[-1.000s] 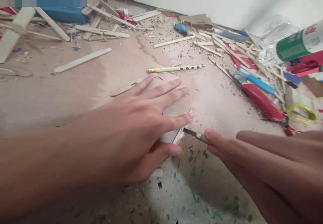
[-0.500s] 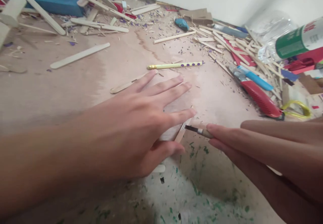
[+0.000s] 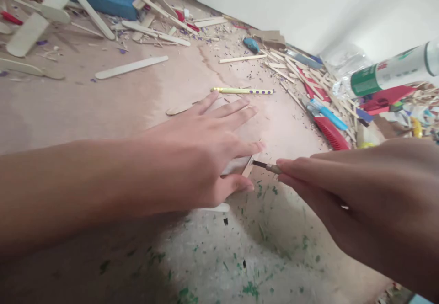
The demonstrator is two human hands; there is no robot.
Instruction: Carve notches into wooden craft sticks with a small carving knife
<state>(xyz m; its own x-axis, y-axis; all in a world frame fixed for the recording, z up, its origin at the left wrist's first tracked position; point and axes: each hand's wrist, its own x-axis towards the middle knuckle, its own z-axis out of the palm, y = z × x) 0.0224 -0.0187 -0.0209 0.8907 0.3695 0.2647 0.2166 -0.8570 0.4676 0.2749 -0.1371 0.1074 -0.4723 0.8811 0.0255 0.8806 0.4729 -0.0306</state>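
My left hand [image 3: 195, 153] lies flat on the board with fingers spread, pressing down pale wooden craft sticks [image 3: 236, 164]; thumb and forefinger flank the stick ends. My right hand [image 3: 360, 194] is closed round a small craft knife [image 3: 267, 167], whose dark blade tip touches the end of a stick [image 3: 248, 167] beside my left forefinger. Another stick end [image 3: 216, 208] shows below my left thumb.
A yellow pencil with purple dots [image 3: 243, 91] lies just beyond my fingers. A red and blue cutter [image 3: 325, 128], a heap of sticks [image 3: 308, 75], a green and white bottle [image 3: 387, 73] sit right. Loose sticks [image 3: 132, 67] and a blue box [image 3: 109, 2] lie at the back left.
The view has shifted, and my right hand with the knife has drawn closer and higher. The blade stays at the stick end; my left hand keeps pressing.
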